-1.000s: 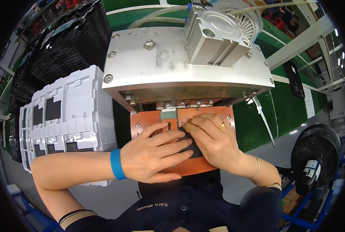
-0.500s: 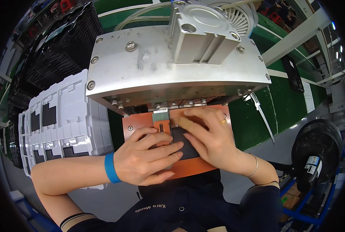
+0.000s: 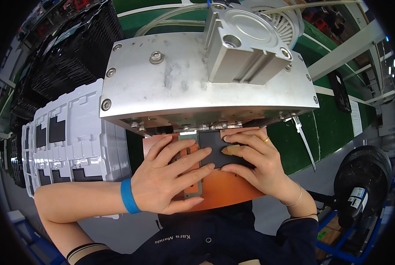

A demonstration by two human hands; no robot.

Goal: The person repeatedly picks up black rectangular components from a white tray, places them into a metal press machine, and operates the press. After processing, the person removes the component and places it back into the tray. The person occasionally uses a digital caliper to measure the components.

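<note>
Green tabletop [image 3: 334,128] fills the frame's right; your left hand [image 3: 168,179] and right hand [image 3: 250,161], fingers spread, press a flat black part [image 3: 213,148] onto an orange plate [image 3: 224,190].

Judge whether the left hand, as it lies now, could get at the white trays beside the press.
Probably yes. The left hand rests on the orange plate, and the white trays stand just to its left with nothing between them; only the press overhangs above.
</note>
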